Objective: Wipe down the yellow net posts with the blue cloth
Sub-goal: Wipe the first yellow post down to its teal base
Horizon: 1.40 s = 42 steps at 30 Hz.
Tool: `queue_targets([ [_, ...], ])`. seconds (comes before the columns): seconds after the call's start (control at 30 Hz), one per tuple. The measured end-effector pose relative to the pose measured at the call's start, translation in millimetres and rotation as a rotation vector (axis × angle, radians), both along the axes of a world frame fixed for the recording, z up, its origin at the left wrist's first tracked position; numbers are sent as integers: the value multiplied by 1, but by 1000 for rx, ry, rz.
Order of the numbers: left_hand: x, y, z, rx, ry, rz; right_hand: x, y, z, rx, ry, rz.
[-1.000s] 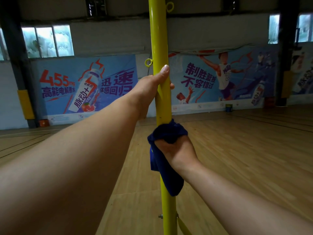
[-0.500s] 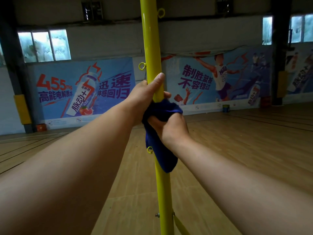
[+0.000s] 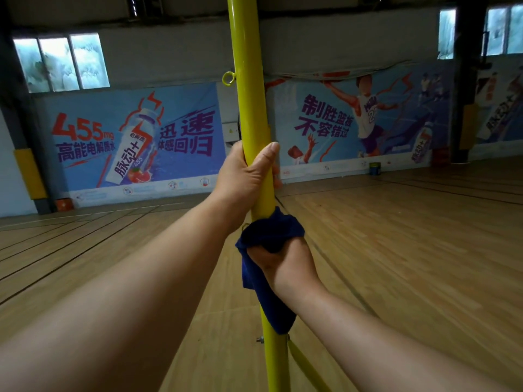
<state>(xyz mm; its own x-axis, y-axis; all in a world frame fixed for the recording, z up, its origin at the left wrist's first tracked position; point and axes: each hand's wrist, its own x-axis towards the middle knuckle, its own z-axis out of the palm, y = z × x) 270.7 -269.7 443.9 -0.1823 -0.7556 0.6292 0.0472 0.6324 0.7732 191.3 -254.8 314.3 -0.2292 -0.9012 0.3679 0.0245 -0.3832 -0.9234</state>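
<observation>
A tall yellow net post runs upright through the middle of the head view. My left hand grips it at mid height, thumb laid up the front. Just below, my right hand holds the dark blue cloth wrapped round the post, and the cloth's loose end hangs down along the post. A small yellow ring sticks out of the post's left side above my left hand. The part of the post under the cloth is hidden.
A bolt and a slanting yellow brace join the post low down. Wooden court floor with dark lines spreads all round. Blue advertising banners cover the far wall, and a small bucket stands by it.
My right hand slid the cloth up the post to my left hand, then back down below it. My left hand kept its grip on the post.
</observation>
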Motion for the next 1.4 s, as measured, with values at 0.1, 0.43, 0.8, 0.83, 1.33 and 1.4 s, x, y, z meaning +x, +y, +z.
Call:
queue_targets([
  [0.1,-1,-3,-4,-30,1,14,0,3,-7,10,-17,5],
  [0.43,2,-1,-1,-37,-62,-36,-3,2,30,-59,195,-147],
  [0.8,7,5,4,32,-68,-121,1,3,27,77,-205,11],
  [0.83,7,6,4,25,-71,-116,1,3,21,82,-235,34],
  [1.33,9,11,5,10,-105,-76,4,13,-24,194,-368,130],
  [1.4,8,10,4,9,-102,-70,5,12,-16,156,-366,132],
])
